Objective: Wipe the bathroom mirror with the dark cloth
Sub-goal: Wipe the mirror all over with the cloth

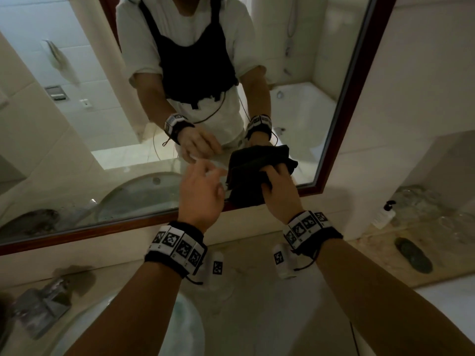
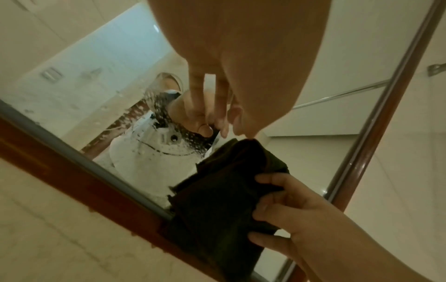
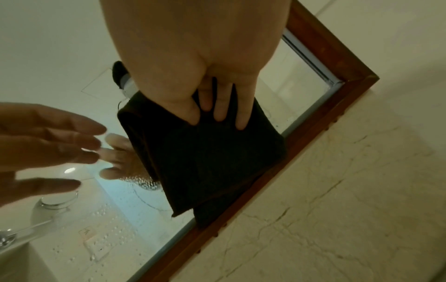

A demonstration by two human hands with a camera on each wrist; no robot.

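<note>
fingers [image 3: 242, 114] of right hand [image 1: 279, 187] press folded dark cloth [image 3: 205, 162] to mirror [image 1: 77, 124], left hand [image 1: 199, 196] loosely spread.

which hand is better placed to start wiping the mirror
Right. The right hand presses the dark cloth flat against the mirror near its lower right corner, while the left hand hovers beside it with spread fingers, holding nothing.

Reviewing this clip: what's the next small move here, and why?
Probably slide the right hand leftward along the lower glass. It presses the cloth flat on the mirror's bottom right corner, partly over the frame, while droplets dot the glass just left of it. The left hand, open and empty, hovers in that path and should clear first.
</note>
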